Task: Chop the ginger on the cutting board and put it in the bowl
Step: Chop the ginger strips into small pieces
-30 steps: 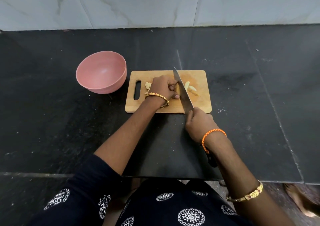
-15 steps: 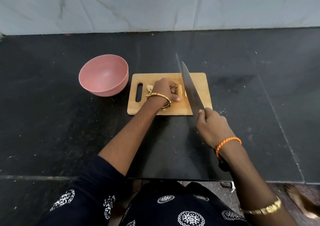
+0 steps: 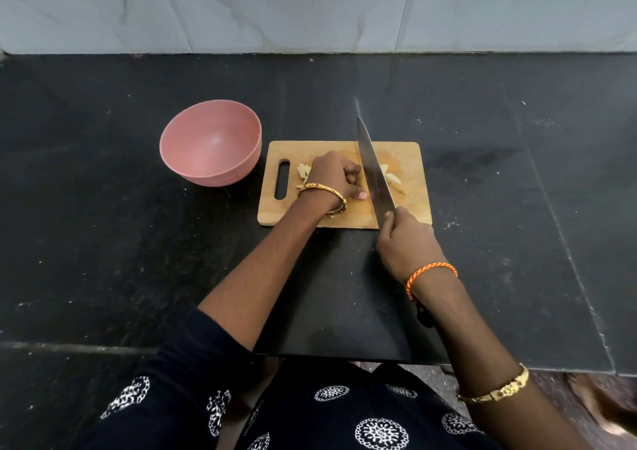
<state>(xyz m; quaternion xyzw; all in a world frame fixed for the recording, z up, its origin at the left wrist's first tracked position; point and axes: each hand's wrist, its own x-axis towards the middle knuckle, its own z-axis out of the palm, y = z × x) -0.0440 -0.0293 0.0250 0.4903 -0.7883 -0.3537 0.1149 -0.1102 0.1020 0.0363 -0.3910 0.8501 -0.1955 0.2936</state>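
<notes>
A wooden cutting board [image 3: 410, 160] lies on the black counter. Pale ginger pieces [image 3: 393, 180] lie on it right of the blade, and a few more ginger bits [image 3: 303, 171] show left of my left hand. My left hand [image 3: 336, 177] sits on the board with its fingers curled over a piece of ginger that is mostly hidden. My right hand [image 3: 406, 243] grips the handle of a large knife [image 3: 374, 170], whose blade points away from me, just right of my left fingers. A pink bowl [image 3: 210, 143] stands empty, left of the board.
The black stone counter [image 3: 103, 225] runs from a marble-tiled wall [image 3: 310, 8] at the back to its front edge near my body. My dark patterned clothing fills the bottom of the view.
The knife was lifted and drawn right half a second ago; now the blade is back beside my left fingers, over the ginger. My left hand stayed in place on the board.
</notes>
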